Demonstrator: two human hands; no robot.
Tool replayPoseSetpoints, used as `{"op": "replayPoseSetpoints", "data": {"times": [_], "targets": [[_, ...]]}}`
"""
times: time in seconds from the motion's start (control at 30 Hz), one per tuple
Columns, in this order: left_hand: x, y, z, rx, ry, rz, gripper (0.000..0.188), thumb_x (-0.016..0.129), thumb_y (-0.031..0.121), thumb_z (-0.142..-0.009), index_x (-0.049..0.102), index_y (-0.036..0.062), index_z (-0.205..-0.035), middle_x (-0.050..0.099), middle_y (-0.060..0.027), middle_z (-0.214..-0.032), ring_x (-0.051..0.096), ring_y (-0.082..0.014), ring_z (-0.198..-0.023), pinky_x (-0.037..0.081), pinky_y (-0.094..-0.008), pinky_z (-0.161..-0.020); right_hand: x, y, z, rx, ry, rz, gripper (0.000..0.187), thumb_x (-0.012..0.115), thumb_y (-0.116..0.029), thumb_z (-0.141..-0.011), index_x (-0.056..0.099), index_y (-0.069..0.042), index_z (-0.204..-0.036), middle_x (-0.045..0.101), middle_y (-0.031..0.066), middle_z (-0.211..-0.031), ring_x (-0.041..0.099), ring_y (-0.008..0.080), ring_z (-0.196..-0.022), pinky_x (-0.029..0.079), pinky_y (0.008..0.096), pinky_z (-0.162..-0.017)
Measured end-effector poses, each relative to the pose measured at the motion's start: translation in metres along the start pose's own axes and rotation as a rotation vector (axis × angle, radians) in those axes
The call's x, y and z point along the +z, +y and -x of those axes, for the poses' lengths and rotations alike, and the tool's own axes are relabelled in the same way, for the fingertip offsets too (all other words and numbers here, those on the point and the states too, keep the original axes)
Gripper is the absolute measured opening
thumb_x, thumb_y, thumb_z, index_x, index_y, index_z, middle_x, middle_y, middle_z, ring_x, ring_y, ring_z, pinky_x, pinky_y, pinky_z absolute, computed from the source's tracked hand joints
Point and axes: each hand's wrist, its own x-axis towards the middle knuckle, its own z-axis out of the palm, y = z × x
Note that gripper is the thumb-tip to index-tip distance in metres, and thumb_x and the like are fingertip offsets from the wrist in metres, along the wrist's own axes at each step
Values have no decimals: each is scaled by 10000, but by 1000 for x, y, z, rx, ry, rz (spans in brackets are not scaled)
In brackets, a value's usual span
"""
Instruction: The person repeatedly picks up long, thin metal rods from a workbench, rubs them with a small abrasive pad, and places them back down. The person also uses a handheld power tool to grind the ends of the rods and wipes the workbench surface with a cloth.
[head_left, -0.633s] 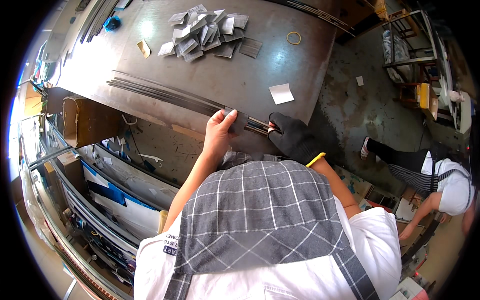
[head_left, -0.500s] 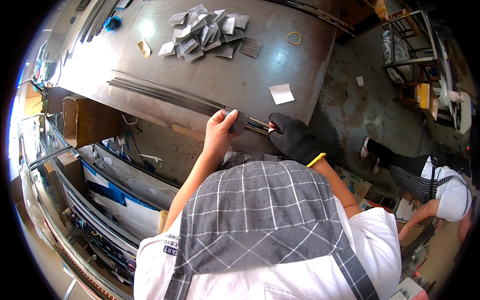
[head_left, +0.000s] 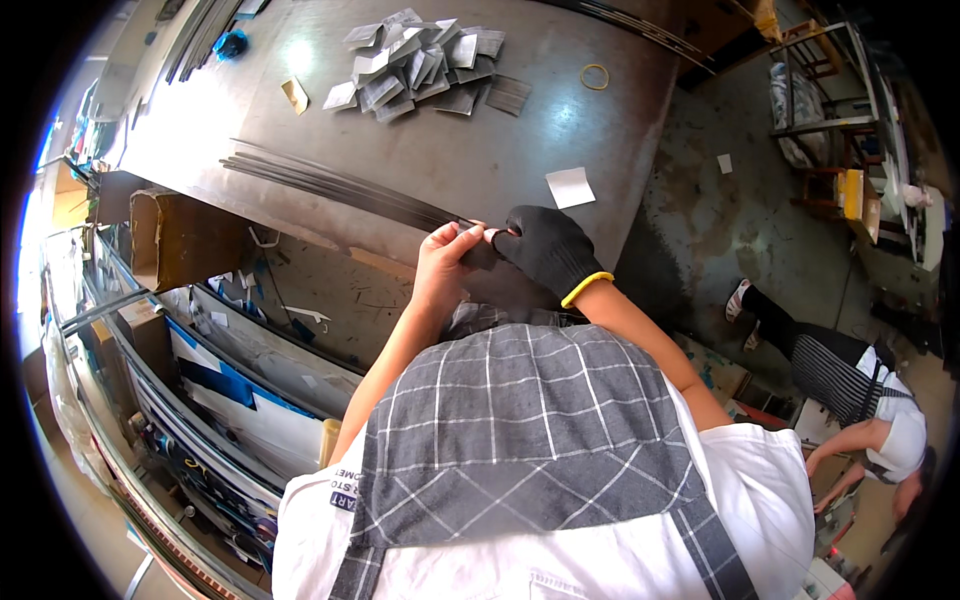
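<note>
At the metal table point(head_left: 445, 155), the left hand point(head_left: 438, 268) pinches dark rods point(head_left: 345, 190), right hand point(head_left: 548, 250) curled alongside, hold unclear.

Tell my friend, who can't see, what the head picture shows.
A bare left hand and black-gloved right hand meet at long, thin, dark rods by the edge of a shiny grey table. Beyond lie heaped flat grey pieces and a squarish white paper.

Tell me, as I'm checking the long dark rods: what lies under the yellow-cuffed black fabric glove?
The rods run over the smooth brown-grey table to the bare left hand; the gloved right hand covers what lies beneath, so whether they continue there cannot be seen.
</note>
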Motion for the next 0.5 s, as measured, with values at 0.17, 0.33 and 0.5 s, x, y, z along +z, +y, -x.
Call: {"op": "replayPoseSetpoints", "data": {"times": [0.17, 0.33, 0.5], "targets": [[-6, -5, -5, -25, 25, 25, 207, 580, 247, -968, 651, 57, -927, 698, -39, -874, 654, -119, -782, 529, -292, -730, 3, -1, -2, 22, -50, 10, 403, 639, -458, -805, 632, -56, -788, 649, 173, -789, 635, 358, -758, 489, 444, -658], [-2, -6, -3, -11, 45, 55, 282, 550, 303, -984, 654, 51, -908, 697, -48, -856, 656, -138, -764, 529, -309, -736, 1, 2, -1, 55, -118, -102, 356, 640, -411, -809, 635, -55, -811, 662, 170, -818, 646, 357, -788, 500, 425, -696], [-7, -13, -2, 29, 61, 1, 415, 512, 402, -992, 647, 10, -995, 675, -54, -871, 626, -118, -749, 502, -254, -656, 0, 25, 8, 176, -318, -439, 264, 672, -309, -798, 632, -57, -867, 663, 155, -826, 647, 318, -781, 491, 387, -695]]}}
